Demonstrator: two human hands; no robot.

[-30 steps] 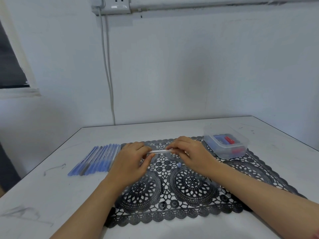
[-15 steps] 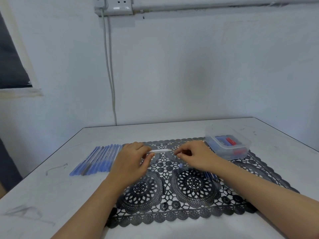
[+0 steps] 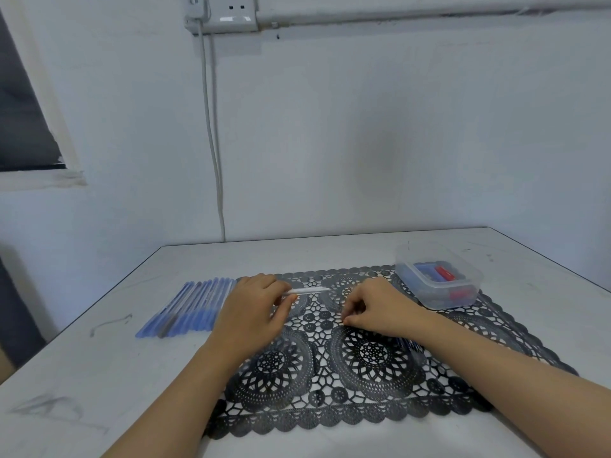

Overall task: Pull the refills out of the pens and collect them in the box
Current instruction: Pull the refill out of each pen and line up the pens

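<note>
My left hand [image 3: 251,312] grips one end of a clear pen barrel [image 3: 309,290], which lies level just above the black lace mat [image 3: 330,378]. My right hand [image 3: 380,309] is off the barrel and low on the mat, its curled fingertips pinched together on a small pen part that they mostly hide. Several blue pens [image 3: 191,307] lie in a row left of my left hand. The clear plastic box [image 3: 429,297] stands on the mat's far right corner, with blue and red pieces inside. A few blue pen pieces [image 3: 408,345] show under my right wrist.
The white table [image 3: 99,375] ends at a wall just behind. A cable [image 3: 215,160] runs down the wall from a socket [image 3: 228,11]. The table's left edge lies close to the pen row.
My right hand let go of the barrel's right end and dropped toward me onto the mat, where a small blue piece lay. My left hand kept holding the barrel in place.
</note>
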